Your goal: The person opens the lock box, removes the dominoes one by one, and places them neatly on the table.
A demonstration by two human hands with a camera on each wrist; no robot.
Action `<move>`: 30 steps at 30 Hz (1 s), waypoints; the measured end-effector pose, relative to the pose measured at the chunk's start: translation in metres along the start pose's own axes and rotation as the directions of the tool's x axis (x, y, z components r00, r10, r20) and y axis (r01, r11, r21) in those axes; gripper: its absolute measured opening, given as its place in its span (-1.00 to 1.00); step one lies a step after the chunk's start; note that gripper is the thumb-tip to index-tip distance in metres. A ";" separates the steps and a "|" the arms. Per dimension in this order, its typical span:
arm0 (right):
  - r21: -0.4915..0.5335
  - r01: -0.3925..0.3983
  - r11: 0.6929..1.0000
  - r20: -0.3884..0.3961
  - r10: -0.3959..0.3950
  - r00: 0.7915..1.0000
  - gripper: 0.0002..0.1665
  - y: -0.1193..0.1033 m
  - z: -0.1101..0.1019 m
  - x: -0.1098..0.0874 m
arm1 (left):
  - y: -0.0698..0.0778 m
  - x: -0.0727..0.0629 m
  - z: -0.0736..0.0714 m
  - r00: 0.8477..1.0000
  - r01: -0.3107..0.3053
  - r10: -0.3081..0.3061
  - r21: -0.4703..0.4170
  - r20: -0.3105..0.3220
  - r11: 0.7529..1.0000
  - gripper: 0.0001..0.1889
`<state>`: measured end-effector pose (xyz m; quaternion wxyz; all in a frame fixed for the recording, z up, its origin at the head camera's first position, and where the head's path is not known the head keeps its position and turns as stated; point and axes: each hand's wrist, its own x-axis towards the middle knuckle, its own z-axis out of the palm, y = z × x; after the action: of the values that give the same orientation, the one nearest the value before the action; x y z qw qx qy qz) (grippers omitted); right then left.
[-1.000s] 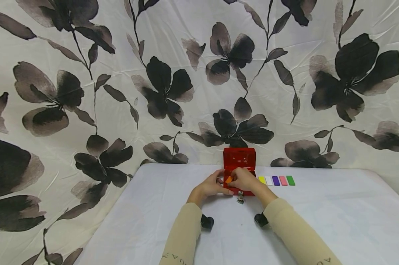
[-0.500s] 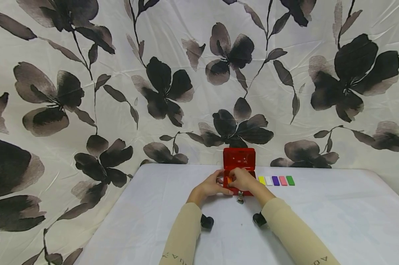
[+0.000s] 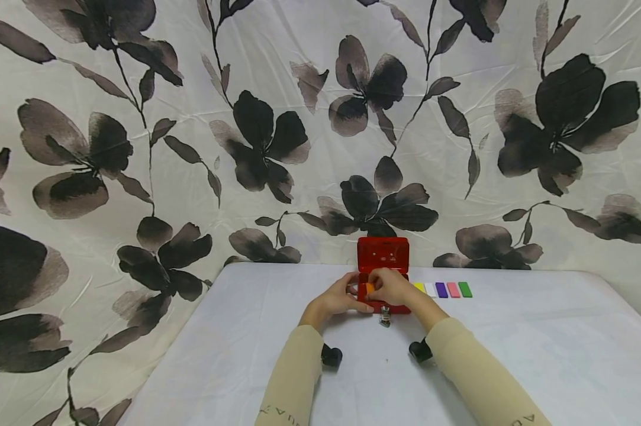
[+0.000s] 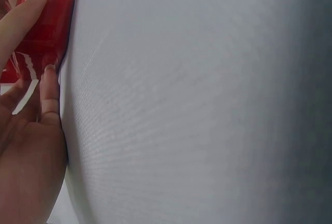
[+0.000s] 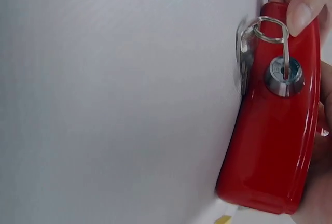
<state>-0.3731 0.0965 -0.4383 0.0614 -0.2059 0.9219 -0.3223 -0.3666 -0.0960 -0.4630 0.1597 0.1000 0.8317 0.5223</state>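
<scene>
A red metal cash box point(image 3: 383, 254) stands at the far side of the table with its lid raised. My left hand point(image 3: 341, 296) holds the box's left side, its thumb across the front corner; in the left wrist view its fingers press the red wall point(image 4: 49, 24). My right hand point(image 3: 393, 289) reaches down into the box and pinches an orange block point(image 3: 370, 288), partly hidden by the fingers. A key point(image 5: 286, 50) sits in the front lock, with a ring point(image 5: 270, 31) and another key hanging from it.
Right of the box, a row of small blocks lies on the white table point(image 3: 363, 378): yellow point(image 3: 419, 287), white point(image 3: 430, 290), purple point(image 3: 441, 290), pink point(image 3: 453, 290) and green point(image 3: 465, 289). A flowered cloth point(image 3: 277, 35) hangs behind the table.
The right hand has lowered the orange block from a tilted position above the box to upright inside it. My left hand stays at the box's left side.
</scene>
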 end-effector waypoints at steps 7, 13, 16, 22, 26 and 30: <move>-0.003 0.019 1.000 -0.037 -0.019 0.999 -0.53 -0.002 -0.007 -0.007 | -0.001 0.001 0.001 1.000 0.003 -0.003 -0.004 0.006 1.000 -0.03; -0.009 0.034 0.999 -0.061 -0.034 0.998 -0.51 -0.005 -0.015 -0.013 | -0.001 0.002 0.000 1.000 -0.001 0.001 0.012 -0.005 1.000 -0.03; -0.007 0.038 0.999 -0.066 -0.039 0.997 -0.52 -0.004 -0.019 -0.016 | -0.001 0.002 0.000 1.000 -0.002 0.002 0.013 -0.004 1.000 -0.04; 0.019 0.035 0.999 -0.069 -0.033 0.997 -0.50 -0.001 -0.024 -0.022 | -0.001 0.000 0.001 1.000 0.008 -0.008 0.003 -0.008 1.000 -0.02; 0.022 0.034 0.999 -0.076 -0.032 0.997 -0.50 0.001 -0.027 -0.026 | 0.000 -0.001 0.001 1.000 0.010 -0.010 0.002 -0.013 1.000 -0.01; 0.016 0.041 0.999 -0.077 -0.040 0.996 -0.51 0.003 -0.030 -0.029 | 0.000 -0.001 0.002 1.000 0.007 -0.007 0.001 -0.014 1.000 0.00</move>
<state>-0.3547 0.1275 -0.4173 0.0214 -0.2113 0.9164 -0.3393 -0.3651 -0.0949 -0.4639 0.1555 0.0937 0.8334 0.5221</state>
